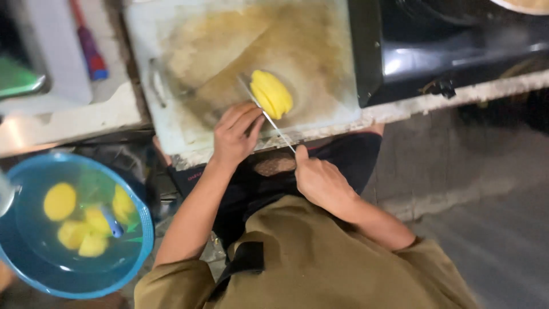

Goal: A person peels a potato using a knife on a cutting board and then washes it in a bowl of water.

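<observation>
Right hand is clamping a thin steel knife, slicing the peeled yellow potato w/ blade at its 8 o'clock. Left hand, fingers curled together, is bracing it on the stained white cutting board; fingertips are best tucked back

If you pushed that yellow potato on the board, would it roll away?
Probably not far: the peeled potato seems partly sliced and rests against the knife. It looks firm, not floppy, and likely slippery, since similar pieces sit in water in the blue bowl.

A cramped working kitchen, by the look of it; a stained white cutting board lies on a worn counter beside a black stove. A blue basin of water holds peeled yellow potatoes; a sink sits at the far left.
</observation>
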